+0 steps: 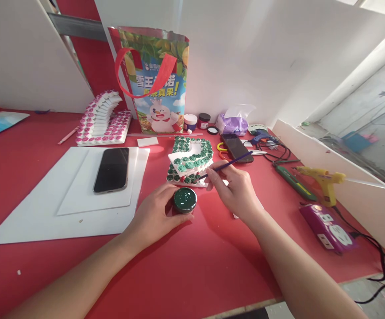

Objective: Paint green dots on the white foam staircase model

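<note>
My left hand [161,206] is wrapped around a small open jar of dark green paint [185,199] on the red table. In my right hand [234,188] a thin dark paintbrush [229,164] is pinched, its tip at the lower front of a white craft model [192,156]. Rows of small rosette-like knobs painted green cover that model, and a curved tier rises above its base. Some knobs low on the front show red or white. Part of the model's right side is hidden behind my right hand.
Left lie white boards [73,226] with a phone [112,170]; behind them stands a pink-dotted white model [101,122]. A gift bag [159,84], paint jars [204,121] and tissues [234,123] line the back. Rightward are another phone [237,147], a green cutter [294,181], a yellow glue gun [325,179] and a purple power box [327,228].
</note>
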Tool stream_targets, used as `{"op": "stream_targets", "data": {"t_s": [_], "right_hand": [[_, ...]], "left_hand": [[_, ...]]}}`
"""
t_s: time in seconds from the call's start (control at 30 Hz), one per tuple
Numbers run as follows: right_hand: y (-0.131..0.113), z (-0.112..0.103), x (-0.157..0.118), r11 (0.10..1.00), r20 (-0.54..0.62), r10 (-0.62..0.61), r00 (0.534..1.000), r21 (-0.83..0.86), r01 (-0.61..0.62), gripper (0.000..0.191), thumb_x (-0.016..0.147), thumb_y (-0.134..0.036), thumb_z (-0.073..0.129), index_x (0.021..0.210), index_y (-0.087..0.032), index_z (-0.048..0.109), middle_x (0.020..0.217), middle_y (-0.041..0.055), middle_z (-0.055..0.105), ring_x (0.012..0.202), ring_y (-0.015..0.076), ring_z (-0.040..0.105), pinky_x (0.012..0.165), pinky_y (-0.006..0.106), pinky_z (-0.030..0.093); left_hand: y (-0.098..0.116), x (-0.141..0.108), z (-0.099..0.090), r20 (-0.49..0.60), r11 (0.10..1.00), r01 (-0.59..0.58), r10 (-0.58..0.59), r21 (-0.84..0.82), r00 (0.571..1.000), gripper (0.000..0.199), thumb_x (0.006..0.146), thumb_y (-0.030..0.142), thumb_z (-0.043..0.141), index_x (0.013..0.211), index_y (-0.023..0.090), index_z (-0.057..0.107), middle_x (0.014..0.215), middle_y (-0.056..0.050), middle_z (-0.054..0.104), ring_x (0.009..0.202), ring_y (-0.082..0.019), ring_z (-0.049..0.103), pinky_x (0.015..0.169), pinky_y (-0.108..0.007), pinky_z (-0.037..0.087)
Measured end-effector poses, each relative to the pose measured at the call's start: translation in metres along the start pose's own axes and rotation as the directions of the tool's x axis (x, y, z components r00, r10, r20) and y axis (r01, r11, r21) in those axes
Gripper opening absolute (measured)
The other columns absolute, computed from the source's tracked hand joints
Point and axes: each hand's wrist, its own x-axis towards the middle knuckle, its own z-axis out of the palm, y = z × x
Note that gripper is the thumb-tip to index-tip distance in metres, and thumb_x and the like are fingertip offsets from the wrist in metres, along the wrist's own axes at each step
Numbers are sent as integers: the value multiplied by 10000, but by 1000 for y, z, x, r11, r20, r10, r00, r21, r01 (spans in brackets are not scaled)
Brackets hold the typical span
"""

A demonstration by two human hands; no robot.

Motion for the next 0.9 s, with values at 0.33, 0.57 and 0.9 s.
{"op": "stream_targets", "data": {"t_s": [0.33, 0.57, 0.9], "right_hand": [[-5, 1, -1, 996, 16, 24, 1000, -89, -22, 212, 1025, -338, 485, 914, -206, 607, 756, 36, 705, 640, 158, 662, 601, 251, 482], [1, 1, 0, 1000, -23, -9, 1000, -24, 8, 207, 1020, -352, 492, 926, -210, 609, 778, 38, 715, 668, 162, 673, 613, 253, 491], [4, -2, 0, 1000, -67, -21, 997, 1, 21, 189, 1007, -335, 511, 890, -213, 594, 712, 25, 696, 600, 148, 653, 572, 241, 460]], "left_hand": [[-2, 0, 1, -4, 1000, -7, 7, 5, 1000, 431, 784, 435, 808, 1142, 268, 636, 1203, -33, 661, 1151, -268, 638, 943, -386, 526], [-3, 0, 1, -1, 1000, -15, 15, 10, 1000, 425, 790, 439, 804, 1144, 272, 639, 1206, -38, 662, 1162, -272, 638, 945, -394, 530], [-5, 0, 1, -2, 999, -12, 12, 35, 1000, 434, 783, 464, 804, 1130, 269, 631, 1204, -40, 660, 1152, -274, 640, 947, -394, 532]]}}
